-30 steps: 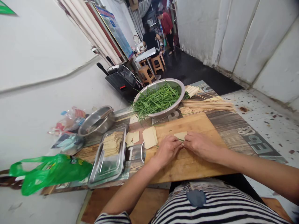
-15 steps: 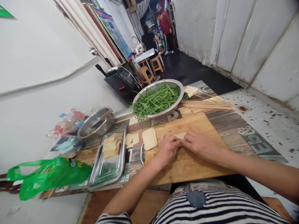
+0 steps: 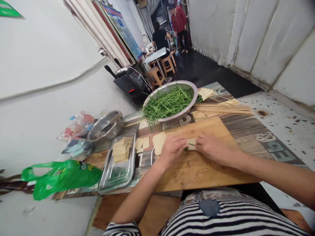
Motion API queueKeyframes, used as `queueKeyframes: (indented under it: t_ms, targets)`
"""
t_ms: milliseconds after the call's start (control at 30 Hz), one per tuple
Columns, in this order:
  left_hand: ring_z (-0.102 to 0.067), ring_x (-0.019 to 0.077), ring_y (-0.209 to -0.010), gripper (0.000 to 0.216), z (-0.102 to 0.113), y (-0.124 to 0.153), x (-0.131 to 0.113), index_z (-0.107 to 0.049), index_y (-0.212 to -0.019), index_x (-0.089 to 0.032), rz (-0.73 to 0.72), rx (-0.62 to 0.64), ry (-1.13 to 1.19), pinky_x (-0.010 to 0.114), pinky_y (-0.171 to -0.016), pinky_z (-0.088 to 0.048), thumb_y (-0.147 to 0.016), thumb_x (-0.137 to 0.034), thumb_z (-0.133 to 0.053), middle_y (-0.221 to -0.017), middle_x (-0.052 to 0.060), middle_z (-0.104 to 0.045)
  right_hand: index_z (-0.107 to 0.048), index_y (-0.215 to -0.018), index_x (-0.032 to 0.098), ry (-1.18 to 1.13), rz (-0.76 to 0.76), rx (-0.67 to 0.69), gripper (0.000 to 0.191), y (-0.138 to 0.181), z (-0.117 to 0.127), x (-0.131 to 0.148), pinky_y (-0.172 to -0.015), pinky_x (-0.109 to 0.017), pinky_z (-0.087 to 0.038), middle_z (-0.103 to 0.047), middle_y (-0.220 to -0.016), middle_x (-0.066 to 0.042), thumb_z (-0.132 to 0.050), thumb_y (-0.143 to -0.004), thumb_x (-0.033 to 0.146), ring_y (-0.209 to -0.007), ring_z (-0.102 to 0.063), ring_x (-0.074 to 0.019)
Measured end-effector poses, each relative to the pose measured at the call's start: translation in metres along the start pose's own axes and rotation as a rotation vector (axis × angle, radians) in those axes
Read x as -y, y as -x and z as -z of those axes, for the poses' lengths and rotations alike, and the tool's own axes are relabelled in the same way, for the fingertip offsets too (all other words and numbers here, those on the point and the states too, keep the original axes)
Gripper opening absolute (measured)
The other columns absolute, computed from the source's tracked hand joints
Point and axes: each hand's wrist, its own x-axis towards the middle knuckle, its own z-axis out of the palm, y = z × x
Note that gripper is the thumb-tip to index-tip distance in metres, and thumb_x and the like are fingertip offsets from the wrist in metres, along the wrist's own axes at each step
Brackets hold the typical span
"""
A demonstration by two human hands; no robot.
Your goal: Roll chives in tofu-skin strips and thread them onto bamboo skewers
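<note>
On the wooden cutting board (image 3: pixel 197 173), a pale tofu sheet (image 3: pixel 191 141) lies between my two hands, with a bit of green chive showing on it. My left hand (image 3: pixel 172 149) is closed at the sheet's left end, fingers bent, and green chive ends peek out beneath its fingertips. My right hand (image 3: pixel 211 148) grips the sheet's right end with fingers curled and pressed together. Just left of my left hand rests a small stack of square tofu sheets (image 3: pixel 158 143). Beyond the board, a metal bowl (image 3: pixel 194 98) is heaped with green chives (image 3: pixel 169 103).
At left, a clear tray (image 3: pixel 118 177) holds more sheets (image 3: pixel 122 149); loose pieces (image 3: pixel 142 143) lie beside it. A green plastic bag (image 3: pixel 64 177) and a steel basin (image 3: pixel 105 126) are farther left. Skewers (image 3: pixel 223 109) and finished rolls (image 3: pixel 205 93) lie behind. Two people are in the background.
My hands have moved slightly apart, and more of the sheet and the green chive between them shows. The whole view has shifted a little.
</note>
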Motion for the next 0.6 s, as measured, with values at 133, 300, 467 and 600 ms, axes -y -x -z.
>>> queueKeyframes:
  t_ms: [133,300,467,600]
  targets:
    - [-0.063,0.0185,-0.09,0.02,-0.016,-0.004,-0.014,-0.068,-0.1,-0.018,-0.098,0.099,-0.093,0.035,-0.081,-0.047,-0.094,-0.033,-0.055,-0.094,0.006,-0.072,-0.066,-0.072,0.017,-0.12,-0.022,0.004,0.032,-0.003,-0.009,-0.006,-0.065,-0.032,-0.026,-0.059,-0.075,-0.006,-0.047,-0.096,0.027,-0.076,-0.045,-0.0183]
    - [-0.06,0.0174,-0.081,0.028,-0.011,-0.011,-0.025,-0.069,-0.088,-0.017,-0.091,0.135,-0.169,0.032,-0.072,-0.042,-0.099,-0.03,-0.046,-0.085,0.006,-0.07,-0.07,-0.077,0.019,-0.37,-0.102,-0.107,0.032,-0.001,0.004,-0.029,-0.07,-0.03,-0.038,-0.063,-0.086,-0.007,-0.047,-0.095,0.033,-0.077,-0.052,-0.0176]
    - [-0.057,0.0178,-0.081,0.025,-0.009,-0.01,-0.028,-0.069,-0.087,-0.017,-0.018,0.139,-0.212,0.031,-0.069,-0.037,-0.097,-0.029,-0.048,-0.086,0.006,-0.067,-0.071,-0.091,0.022,-0.401,-0.207,-0.329,0.031,0.006,0.033,-0.037,-0.082,-0.034,-0.043,-0.066,-0.098,-0.008,-0.043,-0.096,0.033,-0.091,-0.056,-0.0209]
    - [-0.056,0.0193,-0.087,0.022,-0.012,-0.009,-0.029,-0.07,-0.092,-0.019,0.027,0.127,-0.2,0.034,-0.074,-0.036,-0.096,-0.03,-0.051,-0.086,0.006,-0.068,-0.07,-0.087,0.017,-0.133,0.01,-0.123,0.025,0.009,0.022,-0.011,-0.075,-0.034,-0.041,-0.064,-0.088,-0.008,-0.048,-0.095,0.026,-0.085,-0.053,-0.0208]
